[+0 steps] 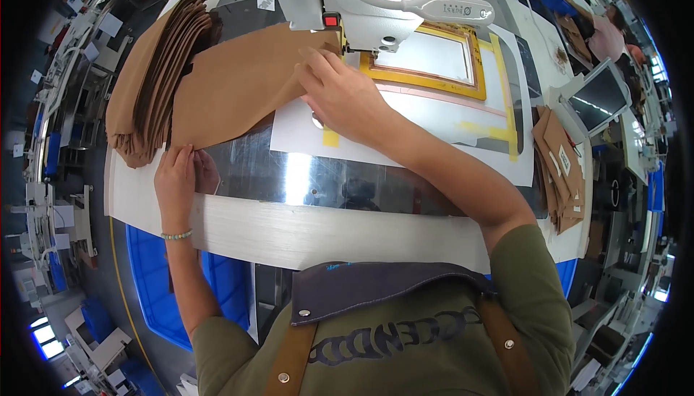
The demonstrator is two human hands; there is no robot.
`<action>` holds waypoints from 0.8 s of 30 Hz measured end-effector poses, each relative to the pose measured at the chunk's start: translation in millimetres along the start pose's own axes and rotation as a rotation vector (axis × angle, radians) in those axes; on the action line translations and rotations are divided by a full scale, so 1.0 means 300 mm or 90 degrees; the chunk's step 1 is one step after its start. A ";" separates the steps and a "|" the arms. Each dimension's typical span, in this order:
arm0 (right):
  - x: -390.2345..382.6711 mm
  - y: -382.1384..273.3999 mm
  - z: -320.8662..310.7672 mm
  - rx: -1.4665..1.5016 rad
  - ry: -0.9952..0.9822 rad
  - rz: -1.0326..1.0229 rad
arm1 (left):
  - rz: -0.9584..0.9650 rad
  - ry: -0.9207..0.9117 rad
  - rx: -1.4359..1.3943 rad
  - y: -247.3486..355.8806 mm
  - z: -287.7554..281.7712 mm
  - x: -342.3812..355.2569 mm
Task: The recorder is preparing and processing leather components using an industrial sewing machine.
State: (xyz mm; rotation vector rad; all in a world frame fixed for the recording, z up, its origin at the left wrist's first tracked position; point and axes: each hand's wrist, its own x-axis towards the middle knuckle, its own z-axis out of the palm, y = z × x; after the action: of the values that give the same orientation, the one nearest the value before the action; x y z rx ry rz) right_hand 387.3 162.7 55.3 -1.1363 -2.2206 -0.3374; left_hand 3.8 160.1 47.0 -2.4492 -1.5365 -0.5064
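Observation:
A brown fabric panel (235, 78) stretches between my two hands, left of the sewing machine head (361, 9). At its near left corner, my left hand (178, 175) pinches the edge between thumb and fingers. My right hand (340, 92) grips the panel's right end, close beside the needle area, with the fingertips closed on the cloth. A thick stack of folded brown fabric pieces (148, 85) lies just left of the panel. Right of my right hand, a yellow-edged rectangular frame (473, 70) rests under the machine head on a white sheet (361, 143).
A shiny metal plate (289, 179) is set into the pale table (332, 233). Brown pieces with white labels (560, 154) are stacked at the right, below a small screen (600, 96). A blue bin (155, 280) stands under the left front edge. Another person (611, 34) is at the far right.

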 end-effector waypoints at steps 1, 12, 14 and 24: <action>0.014 -0.005 -0.001 0.001 0.078 -0.022 | 0.003 -0.002 -0.001 0.012 0.003 0.010; -0.019 0.059 0.109 -0.220 -0.154 -0.051 | 0.016 -0.006 0.022 0.031 -0.001 0.029; -0.002 0.059 0.117 -0.178 -0.024 -0.081 | 0.014 -0.021 0.026 0.017 -0.016 0.023; 0.009 0.117 0.158 -0.245 -0.091 -0.060 | -0.051 0.023 0.058 -0.055 0.047 -0.014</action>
State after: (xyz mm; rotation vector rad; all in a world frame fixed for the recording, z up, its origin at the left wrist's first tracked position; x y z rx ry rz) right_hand 395.0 208.1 18.4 -1.2865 -2.4058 -0.7704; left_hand -10.2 168.8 32.2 -2.3066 -1.6119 -0.4803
